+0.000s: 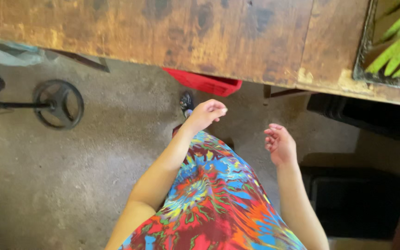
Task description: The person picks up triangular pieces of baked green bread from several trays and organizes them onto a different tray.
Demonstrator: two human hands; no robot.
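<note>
Both hands hang empty over the concrete floor (70, 185): left hand (207, 113) loosely curled, right hand (279, 143) half open, nothing in either grip. Nearest, just beyond them, the worn wooden tabletop (186, 32), a red crate (204, 82) beneath

Worn, stained wood with a dull, scuffed finish forms the table (172, 32); beneath it, rough matt concrete floor (70, 185), a glossy red plastic crate (204, 82) and a dark metal wheel (59, 104). Smooth printed cloth, brightly tie-dyed, makes the garment (214, 203).
</note>
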